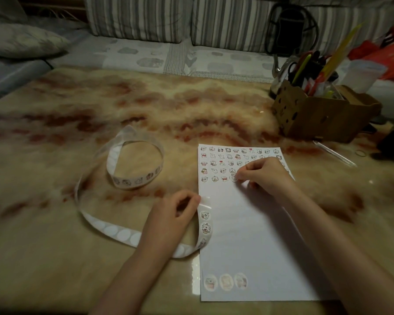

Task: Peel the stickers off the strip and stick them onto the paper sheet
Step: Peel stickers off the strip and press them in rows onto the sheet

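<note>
Two hands work over a marble-patterned bench [55,258] seen from the head camera. The white paper sheet [248,235] lies flat on the bench at lower centre-right, its long side running away from the viewer. Five rows of small cartoon stickers [228,156] fill its far end, the fifth row only partly filled, and three larger oval stickers [225,281] sit near its near left corner. The right hand [263,175], fingers curled, pinches a sticker [233,177] between thumb and forefinger at the open end of the fifth row (whether that sticker already lies flat on the sheet cannot be told). The left hand [175,214], fingers also curled, grips the strip [110,229] at the sheet's left edge. From this grip a short length bearing printed stickers hangs along that edge, then the strip loops back under the wrist. It curves away across the bench to the left, showing blank round patches, and ends in a loose upright coil [134,180] well apart from the sheet. Farther right stands a brown cardboard box [316,117] holding pens [301,67] and other stationery, with a clear pen [334,153] and a rubber band [361,153] lying near it. Striped cushions [141,17] line the far side.
</note>
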Demonstrator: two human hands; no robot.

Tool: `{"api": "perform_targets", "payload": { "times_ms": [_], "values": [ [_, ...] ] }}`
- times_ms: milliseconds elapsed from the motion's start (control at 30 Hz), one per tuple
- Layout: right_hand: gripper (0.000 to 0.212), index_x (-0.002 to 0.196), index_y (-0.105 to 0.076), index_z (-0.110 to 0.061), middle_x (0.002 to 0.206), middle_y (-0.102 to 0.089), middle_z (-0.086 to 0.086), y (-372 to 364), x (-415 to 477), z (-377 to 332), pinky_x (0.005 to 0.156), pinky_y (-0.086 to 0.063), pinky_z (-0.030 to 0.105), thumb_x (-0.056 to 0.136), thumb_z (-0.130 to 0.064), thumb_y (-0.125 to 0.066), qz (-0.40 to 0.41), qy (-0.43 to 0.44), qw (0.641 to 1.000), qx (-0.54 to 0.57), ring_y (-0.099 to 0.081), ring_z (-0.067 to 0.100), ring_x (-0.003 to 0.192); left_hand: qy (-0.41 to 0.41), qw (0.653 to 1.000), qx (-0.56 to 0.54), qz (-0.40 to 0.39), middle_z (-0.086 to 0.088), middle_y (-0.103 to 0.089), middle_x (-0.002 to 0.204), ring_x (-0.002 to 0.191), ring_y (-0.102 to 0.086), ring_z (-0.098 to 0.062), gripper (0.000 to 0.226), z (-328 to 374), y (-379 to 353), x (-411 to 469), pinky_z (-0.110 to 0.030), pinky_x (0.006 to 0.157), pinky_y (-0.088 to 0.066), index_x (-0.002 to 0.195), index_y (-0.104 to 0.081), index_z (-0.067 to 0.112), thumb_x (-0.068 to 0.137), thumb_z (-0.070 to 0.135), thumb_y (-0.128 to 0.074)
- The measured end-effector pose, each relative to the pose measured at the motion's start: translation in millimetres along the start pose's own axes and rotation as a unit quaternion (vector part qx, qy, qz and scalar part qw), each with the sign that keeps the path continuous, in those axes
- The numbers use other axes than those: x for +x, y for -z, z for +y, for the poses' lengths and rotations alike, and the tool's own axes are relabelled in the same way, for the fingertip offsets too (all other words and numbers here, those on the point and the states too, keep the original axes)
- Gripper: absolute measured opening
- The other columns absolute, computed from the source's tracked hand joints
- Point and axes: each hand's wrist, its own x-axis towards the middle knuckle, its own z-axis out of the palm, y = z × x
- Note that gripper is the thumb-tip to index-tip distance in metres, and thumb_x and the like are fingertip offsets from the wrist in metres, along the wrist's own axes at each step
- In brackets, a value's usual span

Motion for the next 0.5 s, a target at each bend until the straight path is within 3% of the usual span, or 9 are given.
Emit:
{"api": "perform_targets", "payload": {
  "times_ms": [267, 500],
  "values": [
    [0.007, 0.071, -0.075, -0.007, 0.060, -0.067, 0.002, -5.2, 0.1, 1.6, 0.037, -0.029, 0.012, 0.075, -0.007, -0.070, 0.017, 0.016, 1.000, -0.017, -0.043, 0.005, 0.038, -0.001, 1.000, 0.007, 0.004, 0.012, -0.070, 0.076, 0.073, -0.063, 0.001, 0.019, -0.2, 0.3, -0.2, -0.014, 0.065, -0.044, 0.073, -0.061, 0.035, 0.089, 0.025, -0.061],
    [0.008, 0.068, -0.072, -0.008, 0.061, -0.066, 0.001, -10.8, 1.6, 3.0, 0.036, -0.031, 0.012, 0.074, -0.005, -0.068, 0.037, 0.033, 0.998, -0.048, -0.045, 0.008, 0.042, -0.002, 1.000, 0.012, 0.006, 0.012, -0.070, 0.074, 0.071, -0.063, -0.001, 0.018, -0.5, -0.2, -0.1, -0.014, 0.063, -0.043, 0.073, -0.061, 0.034, 0.089, 0.025, -0.061]
  ]
}}
